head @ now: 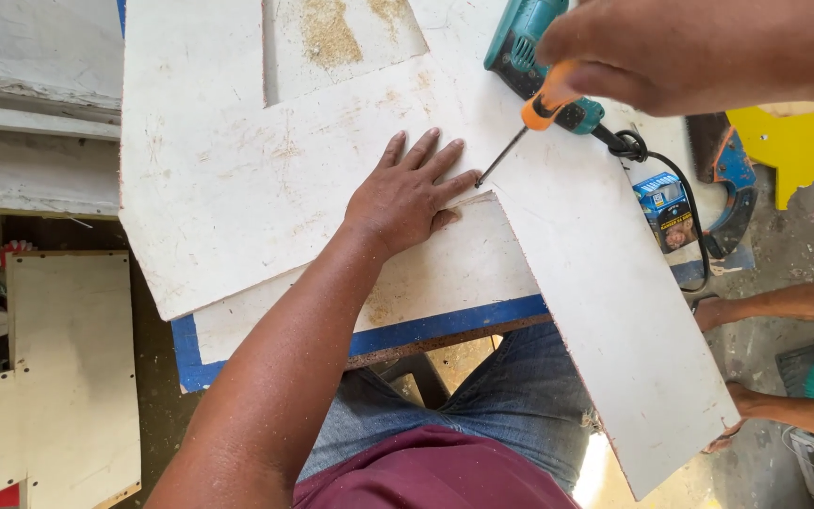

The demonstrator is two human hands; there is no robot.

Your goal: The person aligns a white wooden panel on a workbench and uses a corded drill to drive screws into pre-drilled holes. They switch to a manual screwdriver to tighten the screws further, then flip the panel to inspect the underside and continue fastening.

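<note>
1. The left hand point(405, 196) lies flat, fingers spread, pressing on the large white-painted plywood panel point(266, 179), with its fingertips at the panel's right edge where a second white board point(605, 311) runs diagonally away to the near right.
2. The right hand point(699, 52) is closed around the orange plastic handle of a screwdriver point(520, 132); its thin metal shaft slants down and left, the tip meeting the seam between the two boards just beside the left forefinger.
3. To do this well, I would judge that the flat hand should keep both boards from shifting, its fingertips kept out of the tip's path, and the driver held steady in line with the point it bears on — a slip here would run toward the fingers.
4. Far right of the screwdriver lies a teal power tool point(525, 42) with a black cord point(685, 203) trailing near.
5. The boards rest on a blue-edged worktable point(426, 330), dusted with sawdust at the far end.
6. Around it — offcut white panels at left, a yellow cut-out shape point(789, 146) at far right, and another person's bare feet point(741, 401) on the concrete floor.
</note>
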